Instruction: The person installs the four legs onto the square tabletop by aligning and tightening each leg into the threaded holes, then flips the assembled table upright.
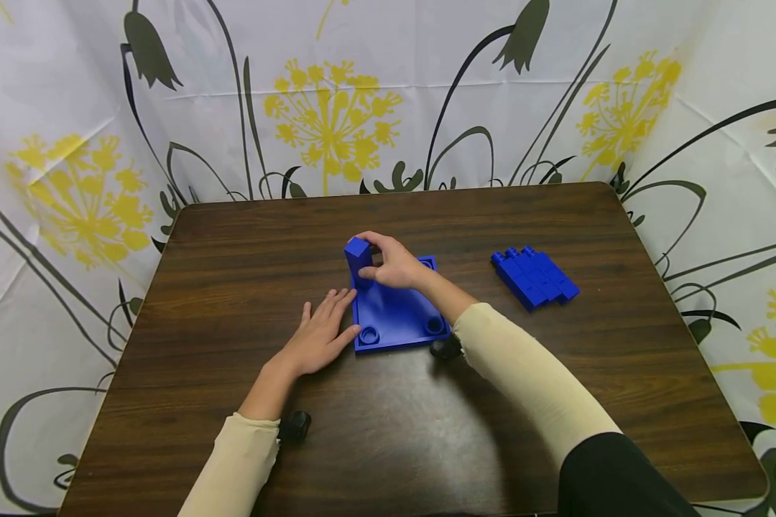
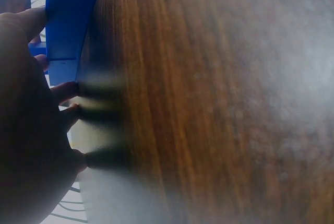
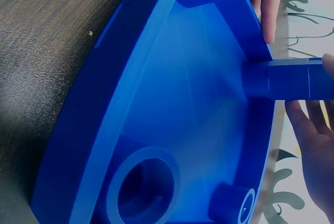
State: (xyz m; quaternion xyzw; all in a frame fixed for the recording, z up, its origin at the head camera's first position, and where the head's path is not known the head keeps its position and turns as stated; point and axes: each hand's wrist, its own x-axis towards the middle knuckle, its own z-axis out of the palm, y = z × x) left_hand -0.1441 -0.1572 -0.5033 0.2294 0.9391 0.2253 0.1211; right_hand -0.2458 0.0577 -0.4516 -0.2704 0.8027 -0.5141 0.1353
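Observation:
A blue square plastic panel (image 1: 397, 310) with raised edges and round corner sockets lies on the table, its hollow side up. At its far left corner stands a blue square post (image 1: 358, 257), upright in the head view. My right hand (image 1: 397, 264) holds this post between thumb and fingers. In the right wrist view, the post's foot meets the corner socket. My left hand (image 1: 320, 334) lies with fingers spread along the panel's left edge, fingertips and thumb touching it. Open sockets (image 3: 143, 190) show at the other corners.
Several blue posts with pegged ends (image 1: 534, 278) lie side by side to the right of the panel. The brown wooden table (image 1: 246, 244) ends at a patterned curtain (image 1: 388, 108) behind and at the sides.

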